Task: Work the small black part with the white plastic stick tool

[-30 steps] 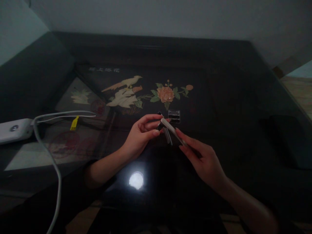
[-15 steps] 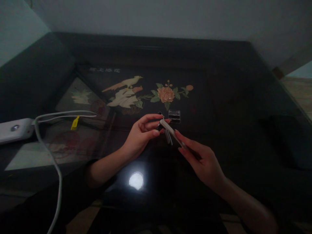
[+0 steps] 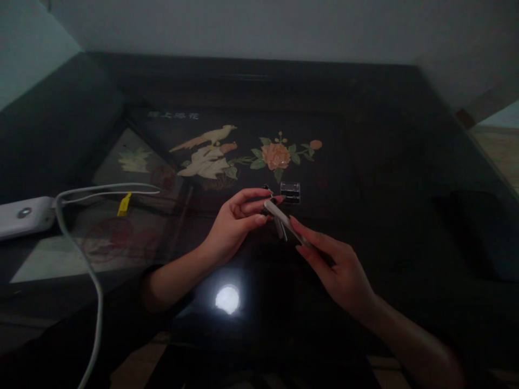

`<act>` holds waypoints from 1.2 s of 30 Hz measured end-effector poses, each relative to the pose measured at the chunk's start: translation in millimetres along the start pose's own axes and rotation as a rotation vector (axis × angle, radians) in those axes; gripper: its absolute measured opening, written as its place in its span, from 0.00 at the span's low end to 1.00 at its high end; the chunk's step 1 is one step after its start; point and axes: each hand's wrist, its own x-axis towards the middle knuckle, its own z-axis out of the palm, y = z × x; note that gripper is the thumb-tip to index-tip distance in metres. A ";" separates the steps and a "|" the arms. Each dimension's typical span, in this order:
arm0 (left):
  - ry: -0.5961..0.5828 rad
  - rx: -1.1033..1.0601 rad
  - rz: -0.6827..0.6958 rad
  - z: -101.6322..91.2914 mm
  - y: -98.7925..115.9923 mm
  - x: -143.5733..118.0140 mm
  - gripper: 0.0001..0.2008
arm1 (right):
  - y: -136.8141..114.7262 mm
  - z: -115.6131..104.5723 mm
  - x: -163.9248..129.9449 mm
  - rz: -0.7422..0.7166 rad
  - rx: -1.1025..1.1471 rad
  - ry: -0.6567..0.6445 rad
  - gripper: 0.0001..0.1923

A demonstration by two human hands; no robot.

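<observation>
Near the middle of the glossy dark table, my left hand [image 3: 233, 224] pinches a small dark piece whose shape is mostly hidden by the fingertips. A thin silvery part [image 3: 279, 229] hangs below those fingers. My right hand [image 3: 338, 262] grips a slim pale bar with a rounded end [image 3: 279, 213] between thumb and fingers. The bar slants up to the left, and its tip meets the dark piece at my left fingertips. Just beyond the fingers lies a small clear case with dark contents [image 3: 290, 193].
A white box-shaped device [image 3: 26, 217] with a round button sits at the left edge. From it a white cable [image 3: 95, 286] loops toward me, bearing a yellow tag [image 3: 124, 205]. The tabletop [image 3: 389, 178] shows a bird-and-flower picture and a bright light reflection.
The bar's tip has shifted very slightly left and down against the dark piece. Both hands stay almost where they were, with their holds unchanged.
</observation>
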 end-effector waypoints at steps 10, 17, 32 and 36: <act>0.011 -0.025 -0.005 2.8 1.2 -1.1 0.22 | 0.6 -1.4 3.4 0.077 -0.012 0.045 0.24; 0.010 0.010 0.002 1.6 1.5 -0.6 0.23 | -0.5 0.8 -0.9 0.014 0.037 -0.032 0.26; -0.005 -0.003 0.005 1.8 1.1 -1.1 0.22 | 2.2 0.1 1.3 0.057 0.000 0.032 0.25; 0.013 -0.011 0.003 2.9 2.1 -1.6 0.22 | 2.7 -0.1 2.3 0.065 0.005 0.053 0.25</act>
